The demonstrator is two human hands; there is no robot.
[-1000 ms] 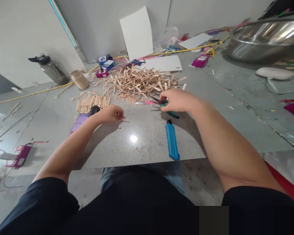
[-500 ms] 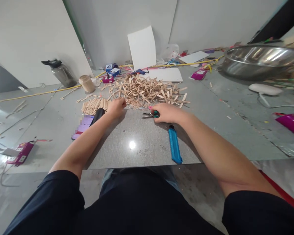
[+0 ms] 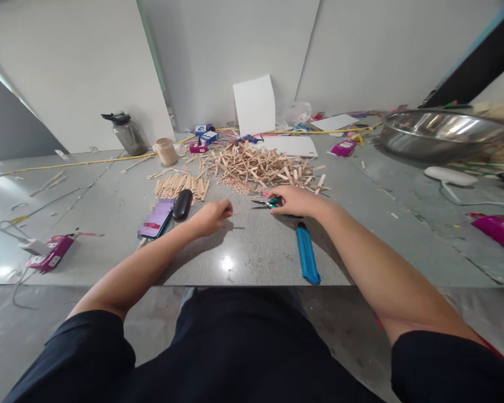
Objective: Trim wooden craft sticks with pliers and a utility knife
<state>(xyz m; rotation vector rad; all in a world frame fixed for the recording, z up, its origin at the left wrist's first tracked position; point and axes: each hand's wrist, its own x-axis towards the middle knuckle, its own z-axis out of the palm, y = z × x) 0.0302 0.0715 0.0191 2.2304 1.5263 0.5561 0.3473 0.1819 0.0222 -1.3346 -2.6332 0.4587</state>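
Pinched in my left hand (image 3: 214,216) is a thin wooden stick (image 3: 235,214); only its tip shows past the fingers, over the grey tabletop. My right hand (image 3: 290,201) grips needle-nose pliers (image 3: 261,205) with green and black handles, their jaws slightly apart and pointing left toward the stick. Behind both hands lies a big heap of wooden craft sticks (image 3: 256,165), with small wood bits (image 3: 235,184) at its front edge. A row of flat sticks (image 3: 180,184) is left of these bits. Below my right hand rests a blue utility knife (image 3: 307,254).
A phone (image 3: 156,218) and a black case (image 3: 182,205) lie beside my left forearm. At the back left stand a dark bottle (image 3: 128,134) and a jar (image 3: 166,152). A large metal bowl (image 3: 441,140) sits at the right, near a white corded device (image 3: 450,176).
My left hand has come back from the sticks toward me and to the right, now with a thin stick showing. My right hand keeps the pliers. The camera view has tilted up slightly.
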